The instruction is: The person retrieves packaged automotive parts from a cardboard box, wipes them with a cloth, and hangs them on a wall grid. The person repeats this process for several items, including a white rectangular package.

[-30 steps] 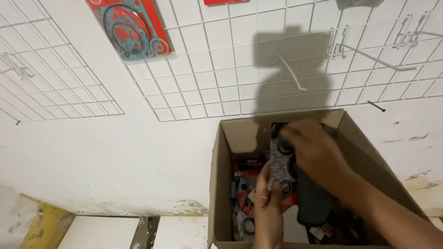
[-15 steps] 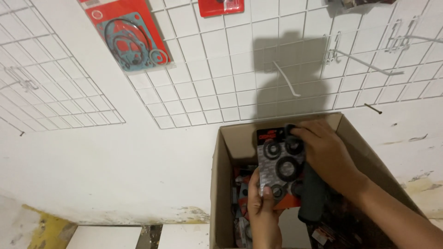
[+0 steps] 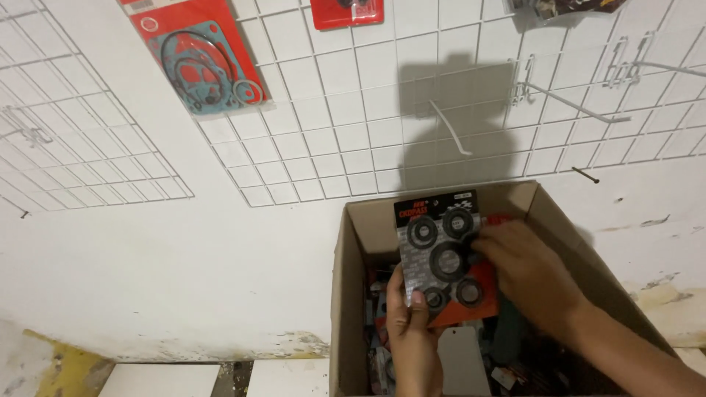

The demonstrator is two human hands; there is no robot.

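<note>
The pack w/ the black rings (image 3: 441, 254) is now turned flat to me, face on; a sec ago it was edge-on and my right hand hid most of it, so now I can see the whole front. It has also come up a bit, so its top edge sits over the back wall of the cardboard box (image 3: 346, 294), in the lower middle of the frame. I think that means the pack is picked out and ready to look at. My left hand (image 3: 412, 331) pinches the bottom left corner of the pack, thumb on the front, fingers behind. My right hand (image 3: 526, 276) is curled on the right edge, fingertips on the card near the rings, so both hands hold it. The pack is a flat card, grey w/ a dark top strip, five or so black rubber rings under clear plastic. Behind it is a red-orange card (image 3: 474, 305), poking out at the bottom right; I can't tell if I grip that one too. Down in the box are more red and grey packs (image 3: 379, 309), all mixed up. On the wall is a white wire grid (image 3: 331, 147). Upper left of the frame hangs a red pack w/ blue-green gaskets (image 3: 202, 59), tilted. Top middle is a small red pack (image 3: 346, 11), cut off by the frame. Top right is a dark bag (image 3: 566, 6), only its bottom shows. Bare metal hooks (image 3: 573, 99) stick out at upper right, and one white hook (image 3: 450, 129) near the middle, in my shadow.
</note>
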